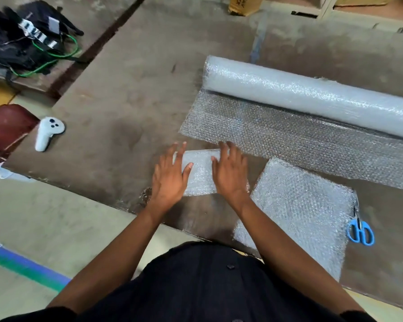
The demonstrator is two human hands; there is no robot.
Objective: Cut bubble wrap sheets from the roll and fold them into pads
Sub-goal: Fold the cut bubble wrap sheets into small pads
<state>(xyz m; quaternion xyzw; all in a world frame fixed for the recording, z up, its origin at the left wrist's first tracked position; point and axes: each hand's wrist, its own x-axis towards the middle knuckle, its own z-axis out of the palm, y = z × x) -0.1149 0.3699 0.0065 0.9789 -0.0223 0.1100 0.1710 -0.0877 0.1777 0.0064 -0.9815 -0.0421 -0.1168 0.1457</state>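
- The tabletop [130,94] is big, brown and worn, with dull marks on it.
- Past its near edge is a pale floor [44,219] with a blue and green stripe [26,266].
- Far left, a black bag [21,40] with green cords lies on a lower surface.
- A white controller [47,133] lies on the tabletop near the left edge, next to a dark red seat [7,126].
- The bubble wrap roll [312,96] lies on its side on the right. Its long side runs from the middle out to the right and a bit nearer.
- A loose sheet [289,140] comes off the roll toward the person and lies flat.
- A small folded pad [200,173] lies in the middle, near the tabletop's near edge.
- The left hand [170,175] lies flat on the pad's left end, fingers straight and spread.
- The right hand [230,170] lies flat on its right end, fingers also straight.
- The hands are a little apart.
- A cut square sheet [298,214] lies just right of the pad.
- Blue scissors [360,231] lie at its right edge, tips pointing far.
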